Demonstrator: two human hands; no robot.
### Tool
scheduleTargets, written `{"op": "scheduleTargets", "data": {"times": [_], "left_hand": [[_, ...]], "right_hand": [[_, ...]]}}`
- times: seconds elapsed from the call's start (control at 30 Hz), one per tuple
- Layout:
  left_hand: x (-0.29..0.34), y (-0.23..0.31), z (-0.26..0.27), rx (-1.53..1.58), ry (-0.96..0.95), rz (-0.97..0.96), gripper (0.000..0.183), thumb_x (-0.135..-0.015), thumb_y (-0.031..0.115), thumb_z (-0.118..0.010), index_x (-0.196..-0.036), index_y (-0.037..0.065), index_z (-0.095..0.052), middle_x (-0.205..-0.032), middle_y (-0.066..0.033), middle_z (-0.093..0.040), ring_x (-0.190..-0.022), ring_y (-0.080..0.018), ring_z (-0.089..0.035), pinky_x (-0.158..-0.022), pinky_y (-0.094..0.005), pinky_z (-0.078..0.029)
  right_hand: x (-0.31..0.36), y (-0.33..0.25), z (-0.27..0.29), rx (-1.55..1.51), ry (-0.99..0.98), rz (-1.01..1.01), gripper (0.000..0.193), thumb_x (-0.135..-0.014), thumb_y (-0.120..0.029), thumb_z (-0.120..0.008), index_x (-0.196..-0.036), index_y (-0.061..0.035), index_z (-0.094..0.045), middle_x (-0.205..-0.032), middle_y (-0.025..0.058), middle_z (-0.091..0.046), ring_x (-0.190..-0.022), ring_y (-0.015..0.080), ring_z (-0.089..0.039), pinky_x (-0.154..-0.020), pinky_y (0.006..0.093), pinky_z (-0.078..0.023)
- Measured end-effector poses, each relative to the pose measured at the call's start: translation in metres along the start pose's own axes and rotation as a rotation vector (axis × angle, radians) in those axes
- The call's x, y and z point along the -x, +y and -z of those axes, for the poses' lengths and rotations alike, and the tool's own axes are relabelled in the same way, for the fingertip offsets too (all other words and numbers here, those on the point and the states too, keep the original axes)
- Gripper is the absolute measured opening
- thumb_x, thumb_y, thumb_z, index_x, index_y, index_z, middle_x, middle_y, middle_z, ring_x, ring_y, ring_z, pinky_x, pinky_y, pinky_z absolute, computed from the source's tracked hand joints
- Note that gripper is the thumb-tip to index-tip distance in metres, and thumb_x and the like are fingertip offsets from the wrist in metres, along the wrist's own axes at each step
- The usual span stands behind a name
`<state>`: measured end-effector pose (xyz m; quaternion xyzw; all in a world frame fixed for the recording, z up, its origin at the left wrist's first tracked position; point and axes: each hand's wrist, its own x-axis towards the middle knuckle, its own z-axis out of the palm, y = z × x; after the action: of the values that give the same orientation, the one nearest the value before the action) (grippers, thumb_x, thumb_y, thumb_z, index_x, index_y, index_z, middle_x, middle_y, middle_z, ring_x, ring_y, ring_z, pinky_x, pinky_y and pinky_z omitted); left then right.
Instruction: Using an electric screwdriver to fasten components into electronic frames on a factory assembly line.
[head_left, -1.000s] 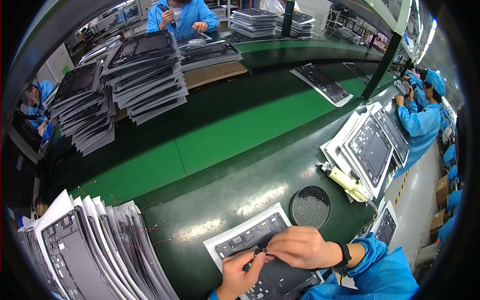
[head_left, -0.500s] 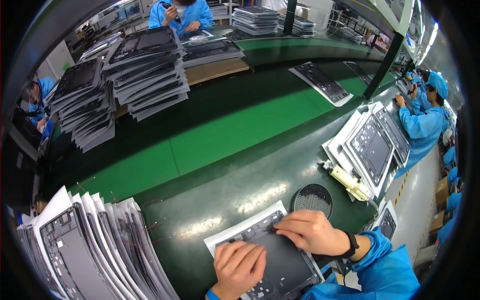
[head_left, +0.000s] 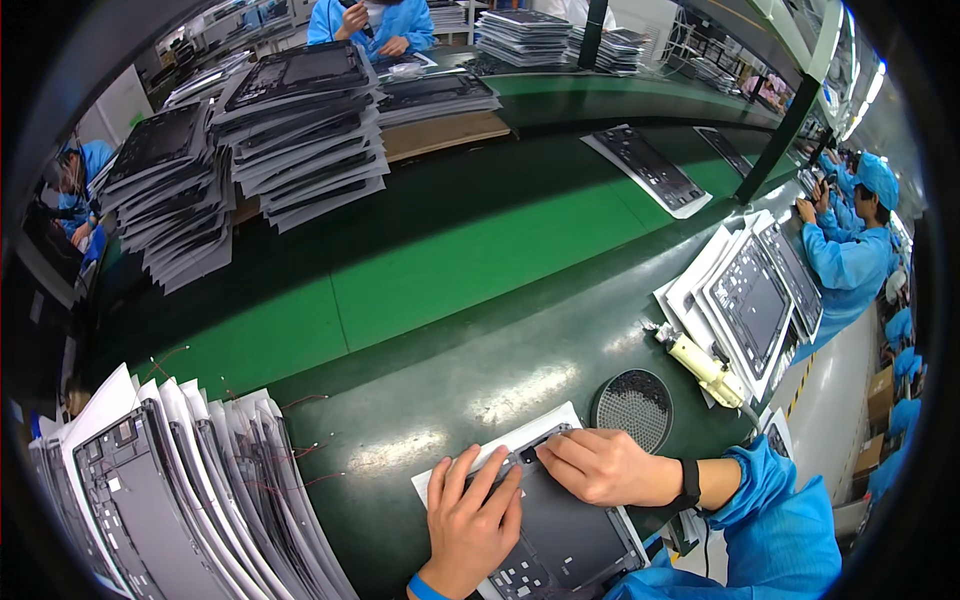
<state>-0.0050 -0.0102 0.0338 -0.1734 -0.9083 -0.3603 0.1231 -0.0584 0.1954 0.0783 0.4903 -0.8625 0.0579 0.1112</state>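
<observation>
Spread left hand and pinched right hand over a flat tablet housing

A smooth, matte green conveyor belt (head_left: 430, 270) crosses beyond a dark, glossy workbench (head_left: 420, 405). Past it rises a ragged stack of housings (head_left: 300, 150) with thin pale sheets between them; at near left, a slanted pile of housings (head_left: 150, 540) shows curling white edges and fine red wires.

On the bench, on a white backing sheet (head_left: 555, 416), lies the tablet housing (head_left: 575, 520): a thin, rounded rectangle, dull dark grey, with small white patches toward its near end. It lies flat under both hands; its long axis appears to run from the far edge toward the person, slanting to the lower right.

The left hand (head_left: 468, 530) lies palm down over the housing's left side, fingers spread and pointing away. The right hand (head_left: 605, 468) bends over the far end, fingertips drawn together.

Beyond the right hand lie a cream, cylindrical electric screwdriver (head_left: 706, 372) and a round dish (head_left: 622, 424) with a dotted grey floor and black bits. Just beside the right fingertips sits a small black part (head_left: 528, 455); I cannot tell whether they grip it
</observation>
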Motion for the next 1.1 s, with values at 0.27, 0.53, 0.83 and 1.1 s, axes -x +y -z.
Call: {"op": "scheduleTargets", "data": {"times": [0.27, 0.53, 0.83, 1.1], "left_hand": [[-0.005, 0.001, 0.009, 0.057, -0.03, 0.025, 0.024, -0.076, 0.009, -0.074, -0.1, 0.006, -0.075, -0.123, -0.007, -0.065, -0.119, -0.0296, -0.056, -0.103, -0.0498, -0.039], [-0.006, -0.003, 0.007, 0.097, -0.044, 0.027, 0.026, -0.074, 0.008, -0.074, -0.1, 0.007, -0.075, -0.123, -0.0054, -0.065, -0.119, -0.027, -0.056, -0.104, -0.0478, -0.039], [-0.012, 0.0, 0.011, 0.115, -0.042, 0.062, 0.026, -0.073, 0.007, -0.074, -0.1, 0.008, -0.075, -0.122, -0.0043, -0.066, -0.117, -0.0261, -0.057, -0.103, -0.0472, -0.041], [-0.014, 0.002, 0.013, 0.167, -0.017, -0.022, 0.024, -0.078, 0.005, -0.068, -0.102, 0.001, -0.071, -0.12, -0.015, -0.064, -0.117, -0.0373, -0.055, -0.103, -0.053, -0.039]], "right_hand": [[-0.006, 0.004, 0.001, -0.077, -0.049, -0.001, 0.03, -0.068, -0.012, -0.063, -0.091, 0.0062, -0.064, -0.091, 0.0101, -0.06, -0.076, 0.0179, -0.061, -0.06, 0.0283, -0.054], [-0.006, 0.009, 0.004, -0.019, -0.035, 0.071, 0.034, -0.066, -0.011, -0.064, -0.096, 0.0048, -0.068, -0.09, 0.0106, -0.064, -0.074, 0.019, -0.065, -0.062, 0.0271, -0.056], [-0.003, 0.014, -0.007, -0.036, 0.045, 0.168, 0.029, -0.067, -0.011, -0.065, -0.09, 0.0057, -0.067, -0.089, 0.0115, -0.065, -0.075, 0.0198, -0.066, -0.062, 0.0261, -0.055], [-0.004, 0.014, -0.003, -0.04, 0.023, 0.155, 0.031, -0.065, -0.012, -0.064, -0.09, 0.0055, -0.068, -0.09, 0.0115, -0.065, -0.074, 0.0186, -0.065, -0.062, 0.0258, -0.054]]}}
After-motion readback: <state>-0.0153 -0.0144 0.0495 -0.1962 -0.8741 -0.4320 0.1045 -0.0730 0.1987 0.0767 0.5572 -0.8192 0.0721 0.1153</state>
